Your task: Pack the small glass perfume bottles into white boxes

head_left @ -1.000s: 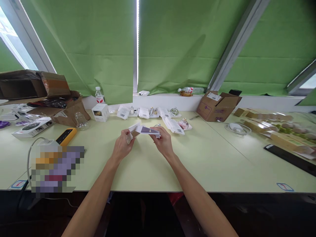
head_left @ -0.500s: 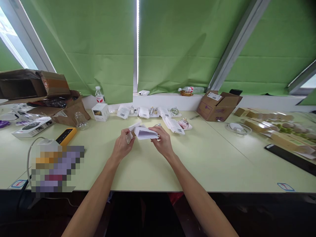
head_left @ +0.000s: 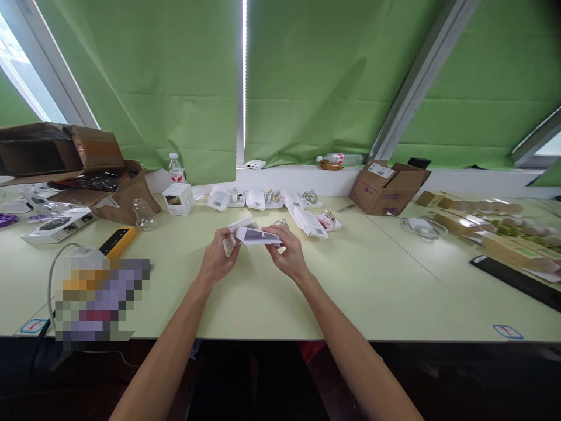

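A pixelated block covers part of the counter at lower left, hiding whatever lies under it. The white folded carton is partly covered by the fingers of the left hand and right hand, so its exact shape cannot be told. Both forearms run off the bottom edge. The small items along the back of the counter (white packets, tiny glass pieces) are too small to identify, and their labels cannot be read. The brown cardboard box at far left and the black strip at far right are cut off by the picture's edges.
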A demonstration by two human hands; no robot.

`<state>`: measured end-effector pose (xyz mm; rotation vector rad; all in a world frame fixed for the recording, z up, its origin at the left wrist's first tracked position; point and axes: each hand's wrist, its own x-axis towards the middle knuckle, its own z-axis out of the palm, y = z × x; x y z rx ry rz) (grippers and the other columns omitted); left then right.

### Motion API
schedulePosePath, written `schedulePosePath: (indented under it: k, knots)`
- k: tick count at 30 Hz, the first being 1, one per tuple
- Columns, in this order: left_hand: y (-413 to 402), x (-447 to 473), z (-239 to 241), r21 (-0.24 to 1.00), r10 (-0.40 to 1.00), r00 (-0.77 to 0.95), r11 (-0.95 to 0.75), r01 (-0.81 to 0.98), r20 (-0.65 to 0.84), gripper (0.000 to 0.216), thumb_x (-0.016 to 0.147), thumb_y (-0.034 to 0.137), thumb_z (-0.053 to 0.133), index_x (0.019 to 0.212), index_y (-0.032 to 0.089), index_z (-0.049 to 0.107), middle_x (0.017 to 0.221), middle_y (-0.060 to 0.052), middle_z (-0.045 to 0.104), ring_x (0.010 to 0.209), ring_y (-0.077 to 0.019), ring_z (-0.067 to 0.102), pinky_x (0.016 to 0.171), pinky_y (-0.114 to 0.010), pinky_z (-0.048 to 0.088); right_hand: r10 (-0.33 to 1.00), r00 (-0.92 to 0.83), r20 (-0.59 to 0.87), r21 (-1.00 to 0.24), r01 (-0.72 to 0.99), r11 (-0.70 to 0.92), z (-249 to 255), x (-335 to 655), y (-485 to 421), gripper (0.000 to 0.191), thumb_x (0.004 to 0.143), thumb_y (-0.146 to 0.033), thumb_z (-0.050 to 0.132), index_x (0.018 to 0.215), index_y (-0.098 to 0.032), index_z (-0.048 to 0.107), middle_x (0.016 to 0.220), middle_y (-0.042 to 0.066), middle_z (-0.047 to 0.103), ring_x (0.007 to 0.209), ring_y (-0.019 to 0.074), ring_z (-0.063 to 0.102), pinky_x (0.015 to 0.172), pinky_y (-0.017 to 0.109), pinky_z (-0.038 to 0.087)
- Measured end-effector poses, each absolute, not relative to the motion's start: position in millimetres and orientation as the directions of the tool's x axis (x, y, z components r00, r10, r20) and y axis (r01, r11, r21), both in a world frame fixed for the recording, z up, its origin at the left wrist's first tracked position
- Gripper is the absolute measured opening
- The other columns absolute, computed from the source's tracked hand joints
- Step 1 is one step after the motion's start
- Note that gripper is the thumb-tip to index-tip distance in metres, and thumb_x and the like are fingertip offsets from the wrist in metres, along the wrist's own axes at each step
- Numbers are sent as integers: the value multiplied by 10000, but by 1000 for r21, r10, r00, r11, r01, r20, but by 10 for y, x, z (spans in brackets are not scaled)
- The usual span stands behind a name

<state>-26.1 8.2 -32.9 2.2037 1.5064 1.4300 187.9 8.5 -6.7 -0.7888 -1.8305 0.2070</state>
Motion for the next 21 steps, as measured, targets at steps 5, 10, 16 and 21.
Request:
schedulePosePath:
  k: [5,10,16,21]
  knots:
    - [109,-278,-348,546,773,61,-499,673,632,395,819,308,587,1135,234,361,1083,-90,598,996,-269,637,765,-379,506,591,-217,777,-475,414,777,-64,1889,84,297,881,-231,522,1158,-277,618,1066,76,595,825,168,600,517,236,519]
    - [114,-288,-357,561,774,70,-515,648,630,401,806,281,589,1132,237,359,1082,-87,585,1009,-276,627,791,-394,503,588,-231,775,-464,424,777,-71,1898,83,329,868,-204,512,1169,-280,619,1078,80,595,846,175,607,534,244,528]
    - [98,-287,-341,556,773,99,-533,638,627,357,815,243,559,1122,238,378,1066,-80,587,999,-253,626,798,-373,497,584,-244,774,-459,419,784,-64,1899,71,334,869,-209,509,1174,-293,619,1088,77,586,837,169,610,548,252,532]
    - [90,-282,-335,564,773,110,-544,621,625,364,806,227,559,1126,235,385,1073,-84,583,1007,-254,622,798,-367,493,585,-257,770,-456,420,785,-46,1901,58,320,882,-233,496,1174,-286,617,1083,81,590,850,179,606,543,255,534]
